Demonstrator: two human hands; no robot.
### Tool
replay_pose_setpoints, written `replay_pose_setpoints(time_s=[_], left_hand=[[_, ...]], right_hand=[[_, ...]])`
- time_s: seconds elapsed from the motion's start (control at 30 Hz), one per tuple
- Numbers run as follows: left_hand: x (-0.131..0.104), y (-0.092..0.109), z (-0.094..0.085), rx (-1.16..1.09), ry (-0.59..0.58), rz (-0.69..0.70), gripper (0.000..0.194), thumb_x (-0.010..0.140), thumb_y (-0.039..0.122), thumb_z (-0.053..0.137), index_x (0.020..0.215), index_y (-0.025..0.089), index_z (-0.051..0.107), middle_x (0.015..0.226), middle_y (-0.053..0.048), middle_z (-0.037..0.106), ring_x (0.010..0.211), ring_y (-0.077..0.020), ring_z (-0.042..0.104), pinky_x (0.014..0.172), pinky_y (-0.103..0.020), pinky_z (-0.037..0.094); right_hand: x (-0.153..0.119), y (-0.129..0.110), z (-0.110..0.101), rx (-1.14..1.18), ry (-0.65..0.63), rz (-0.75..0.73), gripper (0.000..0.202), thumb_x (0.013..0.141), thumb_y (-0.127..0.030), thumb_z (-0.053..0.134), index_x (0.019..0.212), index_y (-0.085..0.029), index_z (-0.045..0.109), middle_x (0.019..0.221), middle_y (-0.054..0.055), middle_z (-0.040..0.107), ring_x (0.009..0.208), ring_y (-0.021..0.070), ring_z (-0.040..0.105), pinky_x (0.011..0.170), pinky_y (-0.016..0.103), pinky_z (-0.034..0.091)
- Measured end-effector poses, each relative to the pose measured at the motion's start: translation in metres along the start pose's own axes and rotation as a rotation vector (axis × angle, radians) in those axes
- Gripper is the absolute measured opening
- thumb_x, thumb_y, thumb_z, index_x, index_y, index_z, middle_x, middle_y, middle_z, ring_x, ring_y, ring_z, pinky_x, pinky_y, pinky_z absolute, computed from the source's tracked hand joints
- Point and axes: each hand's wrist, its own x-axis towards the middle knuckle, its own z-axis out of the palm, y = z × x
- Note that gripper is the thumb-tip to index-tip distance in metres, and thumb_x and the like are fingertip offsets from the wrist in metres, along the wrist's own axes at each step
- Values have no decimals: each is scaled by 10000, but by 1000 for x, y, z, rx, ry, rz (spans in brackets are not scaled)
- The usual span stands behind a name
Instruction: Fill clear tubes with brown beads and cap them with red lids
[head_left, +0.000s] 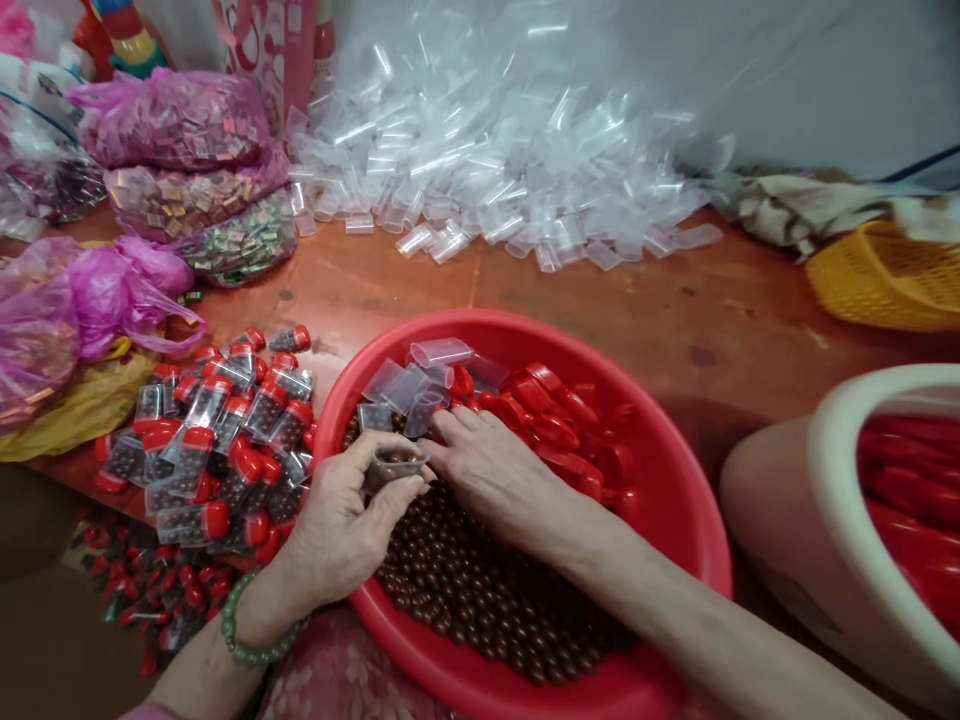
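My left hand (pixel 337 525) grips a small clear plastic vial (pixel 394 466), open end up and partly filled with brown balls, over the left edge of a red basin (pixel 675 500). My right hand (pixel 487 480) lies palm down on the brown balls (pixel 465 590) in the basin, its fingertips touching the vial's mouth. Red caps (pixel 559 420) and a few empty clear vials (pixel 420 375) lie at the far side of the basin. A green bead bracelet (pixel 247 645) circles my left wrist.
Filled red-capped vials (pixel 217 440) are piled left of the basin, some fallen below the table edge. A heap of empty clear vials (pixel 495 160) covers the back. Pink bags (pixel 172 120) stand at left, a yellow basket (pixel 885 280) and a white tub of red caps (pixel 840 470) at right.
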Motion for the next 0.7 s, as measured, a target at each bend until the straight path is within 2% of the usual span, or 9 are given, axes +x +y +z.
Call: replay_pose_setpoints(time_s=[0.1,0.2,0.27,0.33,0.37,0.43,0.53,0.6,0.7], left_hand=[[0,-1,-1,10,-18,2,138,901,261,555,1013,183,578,925,-35,685,857,-142,634,813,-268,491],[1,1,-1,-14,-34,-10,142,900,255,547,1015,177,575,929,-43,680,860,-144,623,818,-277,482],[1,3,0,-47,-59,-20,142,896,242,542,1013,171,578,927,-46,674,873,-146,617,824,-279,474],[2,5,1,-87,-99,-39,139,886,227,548,1004,162,585,922,-48,668,879,-146,606,823,-277,462],[3,5,2,-108,-122,-52,143,876,216,558,1003,159,589,917,-45,664,870,-141,598,813,-270,456],[4,5,5,-135,-152,-70,148,857,196,582,998,158,602,886,-25,646,830,-123,573,777,-247,437],[6,4,7,-188,-185,-60,145,845,192,610,985,159,621,848,5,602,789,-106,532,756,-231,417],[6,4,8,-221,-206,-42,155,852,204,612,1000,163,631,866,8,596,814,-113,526,784,-238,418],[5,5,7,-172,-221,-11,177,862,201,597,1032,174,635,913,7,607,879,-133,526,837,-251,415]], right_hand=[[2,7,5,6,28,-38,112,834,-109,599,786,-163,684,839,92,642,775,226,532,680,342,390],[-4,16,-5,59,101,-45,116,868,-148,572,878,-159,687,835,83,664,778,217,560,679,339,430],[-12,18,-18,300,226,14,165,911,-215,540,1007,-172,669,901,75,682,814,197,602,708,325,479],[-20,15,-31,649,374,127,241,917,-305,558,1121,-199,629,957,58,697,825,171,647,716,295,525],[-23,11,-37,794,431,181,274,899,-339,588,1139,-211,619,950,46,704,800,162,664,690,277,541],[-27,2,-46,926,504,227,271,851,-355,653,1092,-232,636,894,18,718,736,151,682,632,246,557],[-27,-12,-53,863,566,122,162,820,-227,687,980,-250,678,855,-8,738,725,132,696,662,210,568],[-25,-16,-54,784,598,32,208,805,-144,683,982,-254,690,866,-13,748,752,127,704,716,203,573],[-21,-19,-52,755,617,-21,194,807,-115,669,950,-243,702,851,-8,747,737,129,707,707,203,579]])
